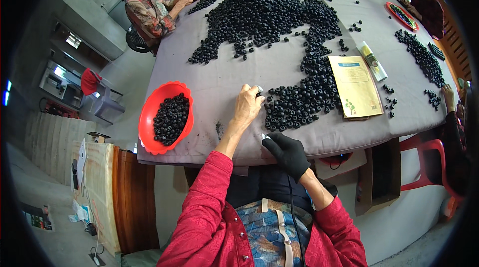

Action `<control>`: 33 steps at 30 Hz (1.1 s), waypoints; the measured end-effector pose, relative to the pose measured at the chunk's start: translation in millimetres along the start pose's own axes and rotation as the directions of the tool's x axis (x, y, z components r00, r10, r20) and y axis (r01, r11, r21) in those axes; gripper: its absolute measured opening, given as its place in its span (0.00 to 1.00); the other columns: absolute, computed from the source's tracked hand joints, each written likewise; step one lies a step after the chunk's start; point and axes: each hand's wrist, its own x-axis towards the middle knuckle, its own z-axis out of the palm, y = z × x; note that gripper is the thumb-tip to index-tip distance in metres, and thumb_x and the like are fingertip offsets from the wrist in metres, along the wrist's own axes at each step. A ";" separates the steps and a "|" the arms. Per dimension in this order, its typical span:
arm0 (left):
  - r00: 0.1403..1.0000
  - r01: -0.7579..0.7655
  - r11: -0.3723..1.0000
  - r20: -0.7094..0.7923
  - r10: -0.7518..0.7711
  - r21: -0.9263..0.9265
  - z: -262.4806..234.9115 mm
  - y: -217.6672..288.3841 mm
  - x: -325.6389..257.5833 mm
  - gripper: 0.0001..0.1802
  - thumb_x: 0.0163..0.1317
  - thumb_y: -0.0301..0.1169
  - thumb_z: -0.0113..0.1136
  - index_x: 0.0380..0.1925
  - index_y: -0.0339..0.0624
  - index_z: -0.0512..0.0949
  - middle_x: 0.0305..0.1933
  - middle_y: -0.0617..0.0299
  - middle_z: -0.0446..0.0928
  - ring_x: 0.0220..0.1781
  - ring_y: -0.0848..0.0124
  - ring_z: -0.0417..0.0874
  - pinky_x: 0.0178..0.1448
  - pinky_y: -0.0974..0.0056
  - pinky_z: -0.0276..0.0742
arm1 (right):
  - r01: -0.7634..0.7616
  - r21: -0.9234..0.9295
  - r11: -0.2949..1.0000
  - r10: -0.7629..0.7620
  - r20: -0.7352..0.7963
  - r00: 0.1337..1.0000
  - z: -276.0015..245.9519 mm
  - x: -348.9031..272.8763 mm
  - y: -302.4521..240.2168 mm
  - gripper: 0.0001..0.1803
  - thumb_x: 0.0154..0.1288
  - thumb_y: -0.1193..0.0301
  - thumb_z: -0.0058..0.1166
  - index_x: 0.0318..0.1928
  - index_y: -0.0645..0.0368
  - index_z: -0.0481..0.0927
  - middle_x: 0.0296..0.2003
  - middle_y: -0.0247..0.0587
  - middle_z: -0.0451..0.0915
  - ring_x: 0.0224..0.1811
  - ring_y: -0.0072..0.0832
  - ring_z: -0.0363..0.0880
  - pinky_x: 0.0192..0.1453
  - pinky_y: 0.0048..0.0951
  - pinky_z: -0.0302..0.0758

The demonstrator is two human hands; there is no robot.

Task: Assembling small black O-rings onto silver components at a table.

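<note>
Beads (299,102) lie heaped mid-frame on the table (219,77); left hand (248,105) pinches a pale piece at their edge, gloved right hand (288,153) clamps a small tool. Red bowl (165,117), lower left, is part-filled; most beads remain loose

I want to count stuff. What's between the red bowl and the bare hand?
Nothing: only bare grey cloth lies between the red bowl and the left hand, as the head view shows.
</note>
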 end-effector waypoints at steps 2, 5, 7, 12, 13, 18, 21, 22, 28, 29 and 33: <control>1.000 -0.021 1.000 0.015 0.021 0.007 -0.8 -1.0 -1.0 0.11 0.49 0.25 0.61 0.33 0.35 0.75 0.31 0.49 0.71 0.33 0.57 0.75 0.39 0.58 0.71 | -0.041 0.001 0.999 0.041 0.051 0.998 -2.5 0.1 -3.2 0.14 0.64 0.64 0.52 0.43 0.63 0.77 0.32 0.42 0.81 0.35 0.21 0.77 0.42 0.25 0.73; 0.996 -0.084 0.995 -0.005 0.085 0.044 -5.4 -2.6 -8.6 0.09 0.51 0.25 0.58 0.34 0.35 0.75 0.31 0.49 0.72 0.32 0.59 0.75 0.37 0.59 0.71 | -0.017 -0.012 1.000 0.018 0.025 1.000 -2.2 -1.4 -2.5 0.15 0.64 0.64 0.53 0.43 0.63 0.77 0.32 0.43 0.81 0.35 0.21 0.77 0.41 0.25 0.73; 0.991 -0.126 0.989 -0.033 0.129 0.075 -10.5 -1.1 -18.3 0.08 0.54 0.25 0.56 0.34 0.35 0.75 0.30 0.50 0.72 0.29 0.62 0.75 0.33 0.61 0.71 | -0.025 0.015 1.000 0.025 0.012 1.000 -2.7 -1.1 -2.3 0.16 0.63 0.62 0.53 0.44 0.61 0.78 0.31 0.43 0.81 0.33 0.24 0.79 0.39 0.26 0.74; 0.896 0.442 0.598 0.299 -0.329 -0.669 -21.3 3.9 -56.3 0.09 0.65 0.28 0.46 0.35 0.38 0.76 0.26 0.65 0.74 0.21 0.81 0.70 0.22 0.73 0.66 | -0.119 0.097 0.988 0.120 -0.011 0.993 -4.2 -0.3 -4.7 0.16 0.63 0.62 0.54 0.45 0.59 0.78 0.29 0.44 0.81 0.31 0.26 0.80 0.37 0.26 0.74; 0.876 0.468 0.434 0.341 -0.340 -0.770 -24.2 13.2 -64.6 0.09 0.65 0.27 0.45 0.37 0.38 0.76 0.26 0.66 0.74 0.22 0.81 0.70 0.24 0.73 0.68 | -0.066 0.121 0.990 0.077 -0.087 0.993 -2.1 -0.2 -0.6 0.15 0.63 0.63 0.54 0.45 0.59 0.78 0.30 0.44 0.81 0.32 0.25 0.80 0.37 0.26 0.74; 0.854 0.495 0.078 0.467 -0.229 -0.866 -28.1 47.5 -99.5 0.09 0.66 0.28 0.46 0.36 0.38 0.76 0.24 0.65 0.74 0.21 0.79 0.71 0.25 0.74 0.69 | 0.054 0.121 0.991 -0.024 -0.237 0.971 1.1 1.6 1.8 0.15 0.61 0.66 0.55 0.44 0.61 0.78 0.33 0.43 0.82 0.35 0.22 0.79 0.40 0.24 0.74; 0.839 0.508 0.015 0.491 -0.234 -0.861 -27.0 56.5 -112.2 0.09 0.66 0.28 0.47 0.36 0.38 0.77 0.25 0.65 0.74 0.22 0.79 0.71 0.26 0.73 0.69 | -0.029 0.176 0.984 0.066 -0.208 0.976 0.6 1.7 -4.8 0.15 0.60 0.66 0.56 0.45 0.62 0.77 0.32 0.41 0.82 0.35 0.21 0.79 0.39 0.24 0.74; 0.835 0.524 0.009 0.512 -0.203 -0.851 -26.7 55.8 -114.7 0.09 0.66 0.28 0.47 0.36 0.39 0.77 0.26 0.65 0.75 0.22 0.79 0.71 0.26 0.73 0.69 | -0.095 0.199 0.975 0.133 -0.186 0.974 0.3 1.4 -4.7 0.16 0.60 0.66 0.57 0.45 0.61 0.77 0.32 0.41 0.81 0.34 0.21 0.79 0.39 0.25 0.74; 0.798 0.583 -0.095 0.591 -0.119 -0.807 -34.5 49.5 -116.6 0.07 0.64 0.29 0.51 0.35 0.38 0.77 0.28 0.64 0.76 0.22 0.79 0.72 0.27 0.73 0.68 | -0.116 0.175 0.978 0.138 -0.118 0.983 -1.7 0.5 -2.0 0.17 0.59 0.64 0.57 0.45 0.62 0.77 0.32 0.41 0.81 0.34 0.22 0.79 0.38 0.25 0.74; 0.787 0.594 -0.125 0.606 -0.112 -0.795 -34.3 47.5 -116.8 0.06 0.63 0.29 0.53 0.35 0.38 0.77 0.28 0.64 0.76 0.23 0.80 0.72 0.27 0.73 0.68 | -0.117 0.175 0.978 0.139 -0.114 0.984 -0.5 0.2 -0.9 0.17 0.59 0.64 0.57 0.45 0.62 0.77 0.32 0.41 0.81 0.34 0.22 0.79 0.38 0.25 0.74; 0.793 0.590 -0.138 0.603 -0.083 -0.795 -31.1 42.3 -113.8 0.05 0.61 0.27 0.57 0.36 0.39 0.77 0.28 0.63 0.76 0.23 0.79 0.73 0.26 0.73 0.69 | -0.074 0.104 0.992 0.086 -0.122 0.989 0.3 0.5 0.3 0.18 0.59 0.64 0.57 0.45 0.63 0.77 0.33 0.42 0.81 0.35 0.24 0.79 0.40 0.26 0.74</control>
